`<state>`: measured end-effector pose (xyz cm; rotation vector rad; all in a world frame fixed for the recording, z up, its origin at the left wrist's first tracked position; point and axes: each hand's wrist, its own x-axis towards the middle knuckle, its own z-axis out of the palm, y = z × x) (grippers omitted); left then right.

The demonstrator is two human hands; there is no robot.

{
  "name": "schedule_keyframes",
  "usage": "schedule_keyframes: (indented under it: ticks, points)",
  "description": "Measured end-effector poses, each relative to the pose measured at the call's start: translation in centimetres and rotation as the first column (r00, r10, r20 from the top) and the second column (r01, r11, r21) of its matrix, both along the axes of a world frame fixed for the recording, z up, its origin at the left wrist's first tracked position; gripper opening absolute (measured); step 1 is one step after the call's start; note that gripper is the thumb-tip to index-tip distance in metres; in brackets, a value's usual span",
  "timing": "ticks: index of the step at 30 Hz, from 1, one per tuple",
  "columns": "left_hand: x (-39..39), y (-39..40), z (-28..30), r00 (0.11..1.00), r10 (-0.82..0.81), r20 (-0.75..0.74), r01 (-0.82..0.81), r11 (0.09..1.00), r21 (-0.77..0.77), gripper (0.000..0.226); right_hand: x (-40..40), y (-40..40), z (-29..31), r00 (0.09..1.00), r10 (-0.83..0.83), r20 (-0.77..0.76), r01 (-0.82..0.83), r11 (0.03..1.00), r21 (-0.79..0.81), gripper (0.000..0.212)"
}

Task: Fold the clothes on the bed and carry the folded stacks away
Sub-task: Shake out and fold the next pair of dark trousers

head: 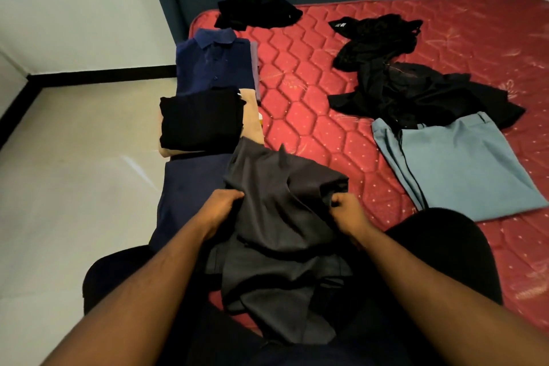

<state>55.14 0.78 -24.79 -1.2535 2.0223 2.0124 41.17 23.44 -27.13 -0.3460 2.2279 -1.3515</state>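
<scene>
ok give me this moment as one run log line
step: folding | left hand: grips grey garment | right hand: grips same garment | folded: navy shirt, black item | unfolded: black pile

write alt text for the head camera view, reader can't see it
Both hands, left hand and right hand, grip a crumpled dark grey garment over a red mattress. Folded clothes line its left edge; unfolded black clothes and light blue trousers lie right.
</scene>
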Motion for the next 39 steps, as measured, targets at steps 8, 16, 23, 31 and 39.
schedule_keyframes:
  ticks: [8,16,23,31,39]
  points:
    - [-0.4,0.7,0.3,0.882,-0.468,-0.059,0.471,0.881,0.051,0.02,-0.5,-1.7,0.3,0.837,-0.326,0.44,0.409,0.906,-0.106,0.037]
    - [3.5,-0.2,1.9,0.544,-0.839,0.001,0.833,0.54,0.118,0.034,-0.1,-1.8,-0.6,0.763,-0.391,0.515,0.48,0.876,-0.046,0.011]
    - [6.2,4.3,-0.3,0.631,-0.506,0.587,0.546,-0.247,-0.8,0.018,-0.8,-2.3,0.5,0.752,-0.446,0.485,0.519,0.854,-0.019,0.035]
    - [3.4,9.6,-2.6,0.929,-0.065,-0.365,0.094,0.994,0.061,0.068,-1.1,-3.1,-0.2,0.853,-0.257,0.454,0.333,0.938,-0.096,0.018]
    - [2.0,10.4,-2.3,0.684,-0.489,0.542,0.686,0.179,-0.705,0.05,-1.9,-2.2,-0.1,0.932,-0.175,0.318,0.193,0.981,-0.025,0.027]
